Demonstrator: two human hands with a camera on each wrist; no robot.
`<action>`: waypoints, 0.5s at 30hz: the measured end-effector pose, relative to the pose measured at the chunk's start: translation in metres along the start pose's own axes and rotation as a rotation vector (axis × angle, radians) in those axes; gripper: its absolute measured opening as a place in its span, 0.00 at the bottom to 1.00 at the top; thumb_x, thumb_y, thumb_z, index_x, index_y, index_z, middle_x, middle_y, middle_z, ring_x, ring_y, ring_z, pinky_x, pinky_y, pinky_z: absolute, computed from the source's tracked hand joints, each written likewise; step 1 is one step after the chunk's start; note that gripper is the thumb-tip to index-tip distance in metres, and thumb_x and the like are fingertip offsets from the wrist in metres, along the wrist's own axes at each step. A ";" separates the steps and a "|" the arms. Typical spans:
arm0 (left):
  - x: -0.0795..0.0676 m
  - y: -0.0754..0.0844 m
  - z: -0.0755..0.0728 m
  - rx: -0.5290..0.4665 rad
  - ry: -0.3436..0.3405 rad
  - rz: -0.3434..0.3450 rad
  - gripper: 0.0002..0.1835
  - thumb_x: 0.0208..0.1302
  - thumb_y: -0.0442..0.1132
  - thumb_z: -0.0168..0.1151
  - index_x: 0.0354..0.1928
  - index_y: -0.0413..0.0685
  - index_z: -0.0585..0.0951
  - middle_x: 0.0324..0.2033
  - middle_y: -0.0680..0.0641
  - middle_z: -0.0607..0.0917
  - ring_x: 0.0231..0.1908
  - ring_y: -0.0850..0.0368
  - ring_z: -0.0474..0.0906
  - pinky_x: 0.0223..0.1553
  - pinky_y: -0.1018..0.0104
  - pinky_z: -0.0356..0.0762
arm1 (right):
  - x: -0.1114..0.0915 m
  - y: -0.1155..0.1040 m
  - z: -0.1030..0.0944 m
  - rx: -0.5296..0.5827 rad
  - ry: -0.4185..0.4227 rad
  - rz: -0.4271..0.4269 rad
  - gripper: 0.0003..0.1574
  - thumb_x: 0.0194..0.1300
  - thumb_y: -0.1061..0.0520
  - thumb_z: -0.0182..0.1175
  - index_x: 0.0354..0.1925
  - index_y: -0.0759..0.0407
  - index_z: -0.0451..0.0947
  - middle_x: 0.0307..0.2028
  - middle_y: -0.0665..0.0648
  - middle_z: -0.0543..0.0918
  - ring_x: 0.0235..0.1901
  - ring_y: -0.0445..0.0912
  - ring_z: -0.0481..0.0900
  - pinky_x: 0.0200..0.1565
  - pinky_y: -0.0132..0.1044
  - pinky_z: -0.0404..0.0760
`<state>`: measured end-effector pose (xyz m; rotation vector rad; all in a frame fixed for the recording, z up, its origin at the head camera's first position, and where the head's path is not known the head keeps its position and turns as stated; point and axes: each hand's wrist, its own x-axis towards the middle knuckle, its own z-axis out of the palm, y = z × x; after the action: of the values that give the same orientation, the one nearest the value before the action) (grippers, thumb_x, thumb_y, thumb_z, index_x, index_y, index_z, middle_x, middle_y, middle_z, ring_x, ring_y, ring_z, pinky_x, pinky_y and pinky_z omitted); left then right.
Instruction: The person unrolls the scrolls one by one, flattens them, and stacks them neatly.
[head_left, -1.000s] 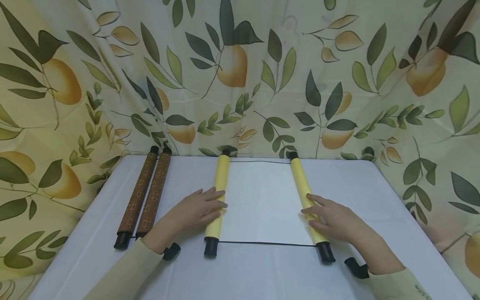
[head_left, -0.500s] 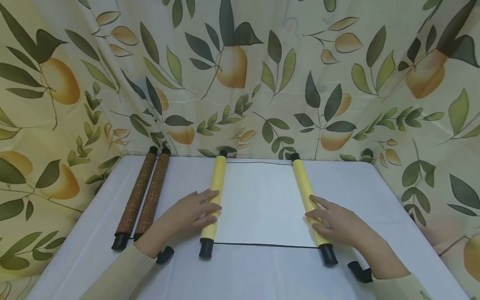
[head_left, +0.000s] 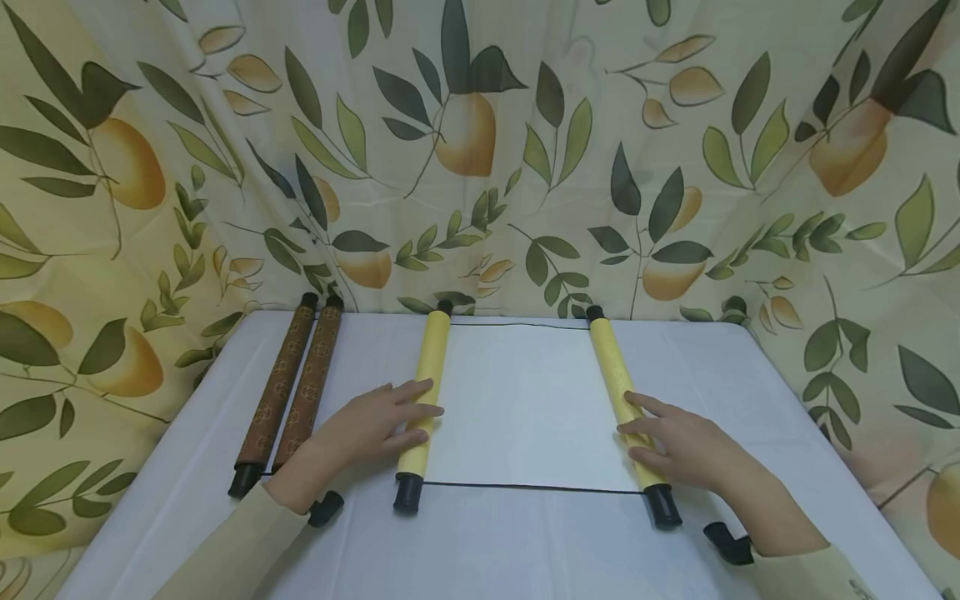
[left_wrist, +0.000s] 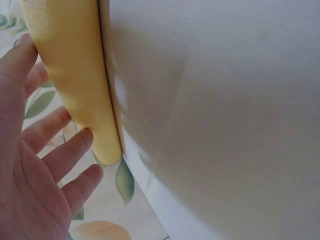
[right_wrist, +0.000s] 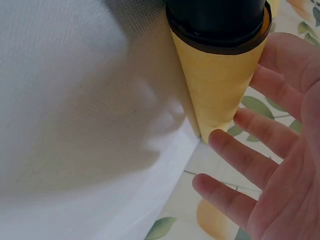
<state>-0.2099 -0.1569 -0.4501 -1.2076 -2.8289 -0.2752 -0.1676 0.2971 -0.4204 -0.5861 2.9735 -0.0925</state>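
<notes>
A yellow scroll lies partly unrolled across the table, its left roll (head_left: 433, 350) and right roll (head_left: 609, 354) tipped with black knobs. Between the two rolls stretches blank white paper (head_left: 525, 400) with dark top and bottom edges. My left hand (head_left: 371, 427) rests on the left roll, fingers loosely spread over it. On the right roll my right hand (head_left: 693, 443) touches with extended fingers. Both wrist views show the fingers against the yellow rolls, slightly bent and not wrapped round them: left hand (left_wrist: 35, 185), right hand (right_wrist: 280, 165).
Two brown patterned rolls (head_left: 276, 387) with black ends lie side by side at the left, near my left forearm. The table (head_left: 517, 550) wears a white cover. Behind it hangs a curtain (head_left: 525, 208) printed with leaves and fruit.
The left roll has shifted left and the right roll right, each with a hand on it. More white paper shows between them. The brown rolls have stayed put.
</notes>
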 end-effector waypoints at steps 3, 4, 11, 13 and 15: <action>0.000 -0.001 0.001 0.012 -0.017 -0.009 0.24 0.65 0.62 0.44 0.60 0.69 0.71 0.67 0.52 0.60 0.63 0.55 0.61 0.61 0.50 0.58 | -0.001 0.001 0.001 0.012 0.000 0.007 0.24 0.54 0.38 0.62 0.49 0.41 0.79 0.65 0.56 0.62 0.58 0.58 0.68 0.49 0.57 0.71; -0.001 -0.002 0.001 0.012 -0.015 -0.008 0.24 0.65 0.62 0.44 0.59 0.68 0.72 0.67 0.52 0.60 0.63 0.54 0.61 0.61 0.50 0.58 | -0.002 0.001 0.001 0.016 0.005 0.005 0.25 0.54 0.37 0.62 0.49 0.42 0.80 0.65 0.55 0.63 0.58 0.58 0.68 0.50 0.57 0.71; -0.003 -0.004 0.002 -0.011 0.030 0.000 0.22 0.65 0.60 0.47 0.56 0.63 0.76 0.67 0.51 0.60 0.65 0.49 0.56 0.61 0.52 0.59 | -0.005 0.004 0.002 0.019 0.050 -0.018 0.26 0.52 0.36 0.63 0.47 0.45 0.81 0.63 0.54 0.67 0.56 0.56 0.70 0.49 0.56 0.71; -0.004 -0.003 0.001 -0.020 0.037 0.002 0.21 0.65 0.58 0.48 0.55 0.62 0.75 0.67 0.52 0.61 0.65 0.48 0.57 0.61 0.51 0.59 | -0.005 0.006 0.002 0.008 0.054 -0.015 0.24 0.52 0.38 0.64 0.47 0.44 0.80 0.63 0.54 0.67 0.56 0.56 0.71 0.48 0.56 0.72; -0.005 -0.003 0.000 -0.032 0.036 -0.002 0.20 0.65 0.58 0.49 0.55 0.61 0.75 0.66 0.52 0.63 0.64 0.48 0.58 0.60 0.50 0.60 | -0.005 0.007 0.003 -0.007 0.058 -0.013 0.23 0.53 0.40 0.64 0.47 0.44 0.81 0.63 0.55 0.67 0.55 0.57 0.72 0.47 0.55 0.73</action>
<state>-0.2088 -0.1622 -0.4514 -1.1927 -2.8060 -0.3397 -0.1653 0.3051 -0.4232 -0.6138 3.0272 -0.1020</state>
